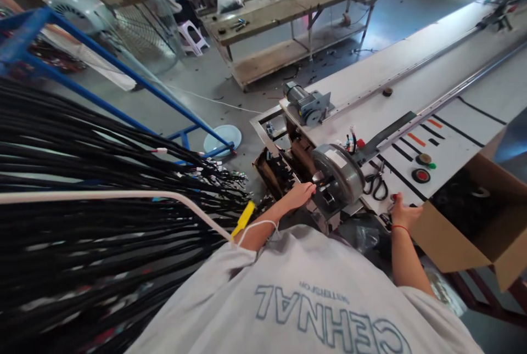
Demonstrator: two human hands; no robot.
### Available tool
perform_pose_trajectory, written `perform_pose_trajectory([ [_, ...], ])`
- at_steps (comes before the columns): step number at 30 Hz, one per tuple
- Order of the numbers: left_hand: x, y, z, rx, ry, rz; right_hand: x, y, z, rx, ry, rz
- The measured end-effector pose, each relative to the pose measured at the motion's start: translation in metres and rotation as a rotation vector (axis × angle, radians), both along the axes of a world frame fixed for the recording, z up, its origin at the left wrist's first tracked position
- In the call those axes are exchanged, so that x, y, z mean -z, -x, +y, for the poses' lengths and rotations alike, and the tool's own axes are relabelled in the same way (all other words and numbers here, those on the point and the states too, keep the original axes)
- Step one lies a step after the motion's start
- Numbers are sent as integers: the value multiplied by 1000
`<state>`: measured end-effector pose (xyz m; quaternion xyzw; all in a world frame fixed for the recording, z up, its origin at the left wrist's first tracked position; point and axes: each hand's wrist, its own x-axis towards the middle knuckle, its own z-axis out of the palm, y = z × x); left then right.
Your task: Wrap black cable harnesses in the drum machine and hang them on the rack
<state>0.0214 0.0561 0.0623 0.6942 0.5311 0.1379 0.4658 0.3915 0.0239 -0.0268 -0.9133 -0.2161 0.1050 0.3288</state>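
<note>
My left hand (pixel 303 195) is at the front of a taping machine with a large round metal wheel (pixel 340 173). Its fingers are closed at a small dark part beside the wheel; what they pinch is too small to make out. At the near edge of the white worktable, my right hand (pixel 404 213) has its fingers apart. One fingertip is by a small red piece (pixel 394 197), perhaps a button, and some fingers are hidden. Black-handled scissors (pixel 376 186) lie between the wheel and my right hand.
Black cable bundles (pixel 102 178) hang at the left by a blue frame (pixel 135 85). An open cardboard box (pixel 453 239) stands at the right. Tape rolls (pixel 421 175) and strips lie on the worktable (pixel 461 123). A motor (pixel 304 102) sits behind the wheel.
</note>
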Motion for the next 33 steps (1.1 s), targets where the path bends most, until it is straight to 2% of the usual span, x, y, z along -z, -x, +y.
perform_pose_trajectory([
  [8, -4, 15, -12, 36, -82, 46, 18, -13, 0, -80, -58, -34],
  [18, -8, 19, -17, 22, -112, 135, 6, -5, 1, -36, 10, 4],
  [25, -3, 18, -26, 6, -106, 227, 8, -8, 2, -21, -20, -9],
  [30, -7, 17, -24, 18, -125, 232, 12, -9, 2, -26, -41, -50],
  [33, -6, 15, -27, 10, -115, 241, 14, -11, 0, -116, -38, -51],
])
